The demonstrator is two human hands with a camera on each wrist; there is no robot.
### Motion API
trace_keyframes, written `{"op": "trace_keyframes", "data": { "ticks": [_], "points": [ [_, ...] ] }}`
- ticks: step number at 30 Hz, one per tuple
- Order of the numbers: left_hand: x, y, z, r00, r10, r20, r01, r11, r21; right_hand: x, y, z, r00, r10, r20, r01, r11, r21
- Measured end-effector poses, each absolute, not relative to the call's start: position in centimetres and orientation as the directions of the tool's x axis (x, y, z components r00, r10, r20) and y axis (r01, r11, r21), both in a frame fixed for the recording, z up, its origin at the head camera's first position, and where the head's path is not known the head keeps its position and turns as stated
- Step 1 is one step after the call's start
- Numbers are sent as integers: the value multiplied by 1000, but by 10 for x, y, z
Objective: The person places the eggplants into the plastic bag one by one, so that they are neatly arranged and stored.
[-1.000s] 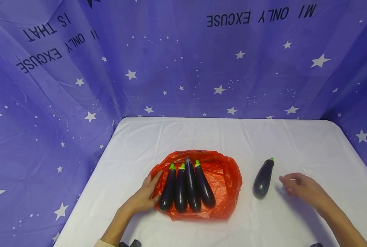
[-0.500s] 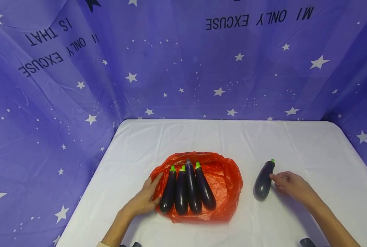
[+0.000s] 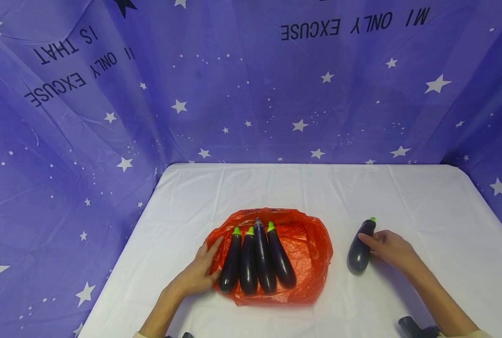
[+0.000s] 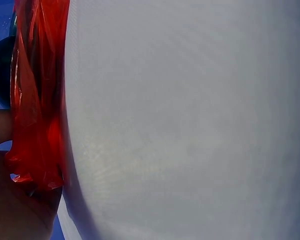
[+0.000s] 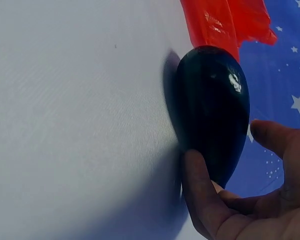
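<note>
Several dark purple eggplants (image 3: pixel 248 270) with mostly green stem ends lie side by side in an opened-out red plastic bag (image 3: pixel 303 263). My left hand (image 3: pixel 197 272) rests at the bag's left edge, thumb and forefinger spread against the plastic beside the leftmost eggplant. In the left wrist view, red plastic (image 4: pixel 37 125) hides part of that hand. To the right of the bag, a single eggplant (image 3: pixel 358 258) lies on the white cloth, stem pointing away. My right hand (image 3: pixel 394 251) grips its narrower part, thumb over the top and fingers (image 5: pixel 202 187) round the far side.
A white cloth (image 3: pixel 318 188) covers the table. Purple sheets (image 3: pixel 251 84) with white stars and black lettering stand behind it and at both sides. Dark objects (image 3: pixel 417 328) show near each wrist at the bottom edge.
My right hand has moved left to the single eggplant and taken hold of it. The left hand and the bag have stayed in place.
</note>
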State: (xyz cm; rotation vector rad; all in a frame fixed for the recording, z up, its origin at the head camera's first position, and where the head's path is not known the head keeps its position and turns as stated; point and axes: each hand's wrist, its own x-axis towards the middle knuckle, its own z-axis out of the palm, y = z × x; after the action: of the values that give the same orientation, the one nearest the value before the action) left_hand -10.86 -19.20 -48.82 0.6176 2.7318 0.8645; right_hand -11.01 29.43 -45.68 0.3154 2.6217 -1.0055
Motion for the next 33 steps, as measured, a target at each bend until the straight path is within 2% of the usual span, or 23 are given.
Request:
{"op": "trace_keyframes", "data": {
  "ticks": [33],
  "points": [
    [-109,-192,-487,-886,460,-63,337,731,594,-114,294,-464,-914,65,-401,323,715,-620]
  ]
}}
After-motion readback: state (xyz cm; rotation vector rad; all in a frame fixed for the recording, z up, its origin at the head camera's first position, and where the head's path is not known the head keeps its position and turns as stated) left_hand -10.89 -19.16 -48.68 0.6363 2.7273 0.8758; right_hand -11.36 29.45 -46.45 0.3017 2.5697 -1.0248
